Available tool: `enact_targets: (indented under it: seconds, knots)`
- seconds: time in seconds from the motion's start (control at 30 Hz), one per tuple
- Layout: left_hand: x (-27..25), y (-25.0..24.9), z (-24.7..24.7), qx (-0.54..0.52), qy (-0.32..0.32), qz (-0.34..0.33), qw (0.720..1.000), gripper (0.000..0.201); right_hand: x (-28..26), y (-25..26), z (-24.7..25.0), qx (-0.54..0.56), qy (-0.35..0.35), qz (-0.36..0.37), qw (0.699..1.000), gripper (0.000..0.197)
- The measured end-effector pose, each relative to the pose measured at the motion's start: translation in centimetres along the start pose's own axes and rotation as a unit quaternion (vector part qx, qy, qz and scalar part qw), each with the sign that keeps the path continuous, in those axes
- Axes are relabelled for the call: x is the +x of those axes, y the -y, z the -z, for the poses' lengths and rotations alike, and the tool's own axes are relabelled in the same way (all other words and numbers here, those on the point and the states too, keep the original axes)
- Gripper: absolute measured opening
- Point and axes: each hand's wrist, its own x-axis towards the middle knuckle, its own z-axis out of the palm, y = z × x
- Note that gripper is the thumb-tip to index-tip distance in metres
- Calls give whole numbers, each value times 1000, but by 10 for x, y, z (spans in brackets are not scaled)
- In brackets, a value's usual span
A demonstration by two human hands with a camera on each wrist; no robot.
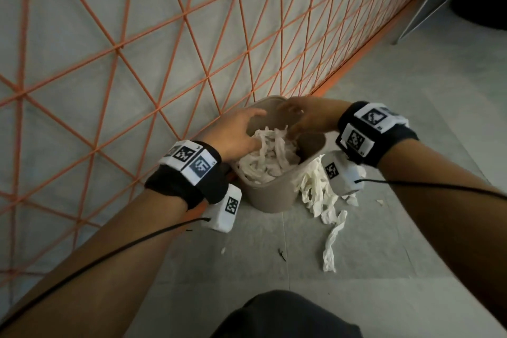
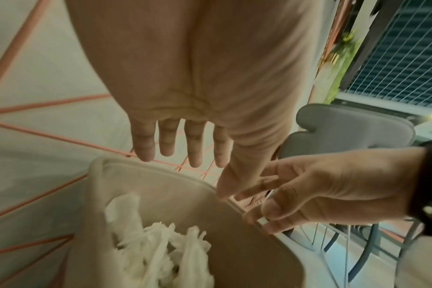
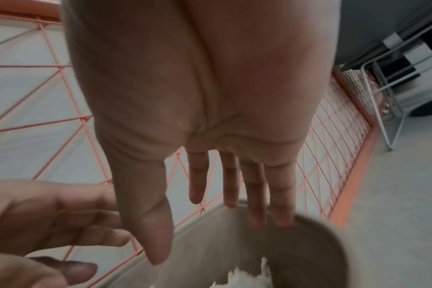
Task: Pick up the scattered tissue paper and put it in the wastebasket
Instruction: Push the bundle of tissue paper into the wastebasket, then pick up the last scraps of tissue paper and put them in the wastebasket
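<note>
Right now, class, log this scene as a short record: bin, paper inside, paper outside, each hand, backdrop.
wastebasket: beige wastebasket, upright on the grey floor
paper inside: tissue paper heaped in it
paper outside: tissue strips hang over the rim and trail on the floor
left hand: left hand over the bin, fingers straight, holding nothing
right hand: right hand over the bin, fingers straight, holding nothing
backdrop: orange lattice panel

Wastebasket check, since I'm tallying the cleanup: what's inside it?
The wastebasket holds crumpled white tissue paper, piled toward its left side. Whatever lies under the pile is covered.
</note>
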Motion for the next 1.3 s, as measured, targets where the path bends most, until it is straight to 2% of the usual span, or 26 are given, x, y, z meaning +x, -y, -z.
enact_targets:
  seconds: [0.2, 0.3, 0.43, 0.57, 0.67, 0.8, 0.9, 0.97, 1.1, 1.17, 1.23, 1.3]
  knots:
    - [-15, -64, 22, -59, -113, -96, 987, 31, -6, -11, 58, -18, 34, 25, 999, 53]
    - [-12, -112, 22, -57, -126, -145, 980, 24, -14, -28, 80, -81, 31, 47, 995, 38]
    - [10, -163, 1, -32, -115, -171, 978, 21, -19, -65, 94, -170, -26, 60, 983, 9]
    - [37, -186, -45, -10, -83, -139, 987, 20, -17, -127, 104, -166, 36, 81, 982, 28]
    - [53, -184, -102, 12, -28, -76, 997, 24, -12, -179, 89, -154, 66, 68, 984, 34]
    - [51, -160, -176, 6, 42, 61, 997, 22, -8, -235, 46, -120, 91, 60, 987, 30]
    - [48, -132, -213, 19, 57, 159, 985, 28, -3, -262, 7, -92, 81, 72, 990, 25]
    - [51, -113, -229, 15, 56, 210, 976, 38, 2, -274, -18, -76, 72, 71, 992, 24]
    - [65, -84, -261, 19, 75, 210, 975, 70, 12, -285, -62, -56, 44, 97, 993, 34]
    - [74, -73, -275, 40, 81, 193, 977, 77, 18, -287, -77, -67, 32, 106, 992, 43]
    - [78, -60, -289, 61, 57, 173, 981, 64, 25, -287, -95, -89, 42, 103, 990, 57]
    - [78, -47, -298, 45, 9, 142, 989, 40, 33, -285, -111, -113, 61, 108, 986, 71]
